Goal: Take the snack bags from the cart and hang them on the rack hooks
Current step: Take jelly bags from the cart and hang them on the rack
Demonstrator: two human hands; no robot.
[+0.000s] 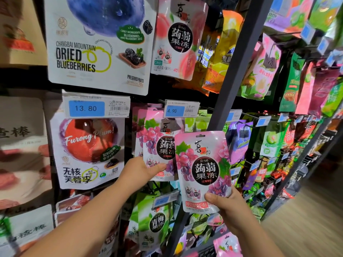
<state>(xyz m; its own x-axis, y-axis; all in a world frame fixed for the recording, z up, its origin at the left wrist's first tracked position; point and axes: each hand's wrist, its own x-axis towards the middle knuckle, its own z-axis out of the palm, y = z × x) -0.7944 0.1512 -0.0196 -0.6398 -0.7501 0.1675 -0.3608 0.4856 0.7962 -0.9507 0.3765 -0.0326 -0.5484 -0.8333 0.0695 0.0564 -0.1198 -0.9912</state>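
From the head camera we see the right hand (229, 206) pinching the grape jelly bag (203, 171) by its lower right corner, thumb on the front. Held this way, the bag stands upright with its hang hole (200, 135) free at the top. It is in the air just in front of the rack upright (235, 71), on no hook yet. The left hand (141, 169) grips the bottom edge of the hanging grape bags (157, 145), thumb across the front pack. We judge it steadies them so the hook under the 4.90 price tag (181, 109) can take one more. The hook itself is hidden behind the tag. We see no cart here.
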